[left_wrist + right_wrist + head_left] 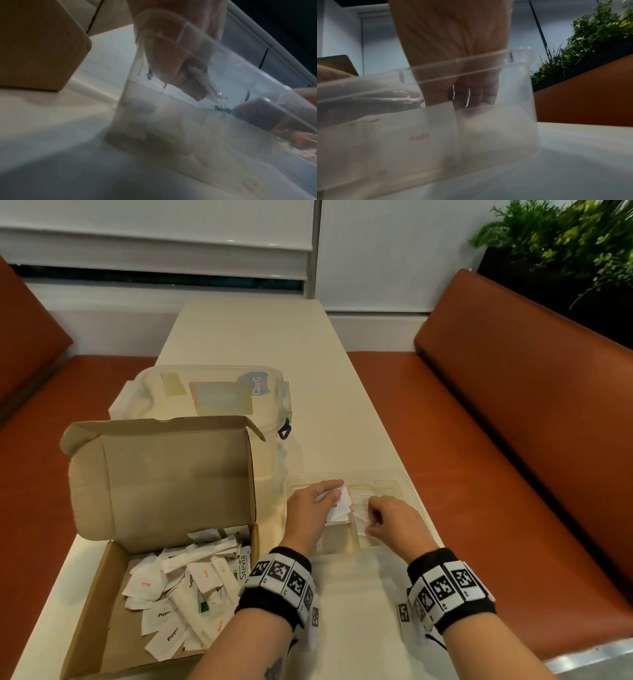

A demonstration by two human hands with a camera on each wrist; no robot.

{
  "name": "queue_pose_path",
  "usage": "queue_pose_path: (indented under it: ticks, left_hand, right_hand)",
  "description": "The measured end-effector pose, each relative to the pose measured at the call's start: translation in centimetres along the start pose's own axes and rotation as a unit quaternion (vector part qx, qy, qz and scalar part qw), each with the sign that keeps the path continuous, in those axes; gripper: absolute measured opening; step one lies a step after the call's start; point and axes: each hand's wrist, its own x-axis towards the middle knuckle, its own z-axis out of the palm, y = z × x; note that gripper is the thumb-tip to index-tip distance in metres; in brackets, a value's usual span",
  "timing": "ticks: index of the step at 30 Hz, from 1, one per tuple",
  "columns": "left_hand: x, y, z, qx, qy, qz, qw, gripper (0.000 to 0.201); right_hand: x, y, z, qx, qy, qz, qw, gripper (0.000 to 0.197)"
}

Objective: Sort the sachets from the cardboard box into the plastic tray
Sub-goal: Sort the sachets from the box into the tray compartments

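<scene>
Both hands over the plastic tray [409, 486] — left hand [313, 503] pinching sachets [337, 505], right hand [394, 517] curled onto filed ones.

Each bare forearm wears a black fabric wristband [274, 583] ringed with white square tiles printed with black-and-white coded markers; the second black marker-tiled band [450, 589] sits on the other wrist. A thin ring [388, 497] circles one finger above that band. A dark tattoo [274, 669] shows below the first band.

Table [239, 337]: box [164, 474], tray [407, 484], container [205, 392].
</scene>
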Motion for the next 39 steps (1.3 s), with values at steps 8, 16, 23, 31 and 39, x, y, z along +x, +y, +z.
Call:
queue_pose_path:
  ticks: [8, 16, 23, 31, 39]
  left_hand:
    - [-0.2, 0.1, 0.4, -0.034, -0.013, -0.009, 0.999, 0.019]
    - [-0.7, 0.4, 0.0, -0.091, 0.046, -0.033, 0.994, 0.015]
    - [-0.9, 1.5, -0.3, -0.148, 0.064, -0.061, 0.985, 0.019]
    - [-1.8, 1.9, -1.1, -0.222, 0.009, -0.076, 0.972, 0.027]
    - [-1.7, 1.6, -1.6, -0.051, 0.033, -0.036, 0.997, 0.024]
  right_hand:
    - [0.3, -0.2, 0.4, 0.014, 0.000, 0.022, 1.000, 0.032]
    - [-0.4, -1.6, -1.0, 0.140, 0.117, -0.003, 0.983, 0.012]
    - [-0.1, -5.1, -1.0, 0.281, 0.086, -0.007, 0.956, 0.034]
    - [0.5, -5.6, -1.2, 0.346, 0.081, 0.003, 0.935, 0.015]
    - [1.2, -4.6, -3.0, 0.412, 0.122, 0.011, 0.903, 0.004]
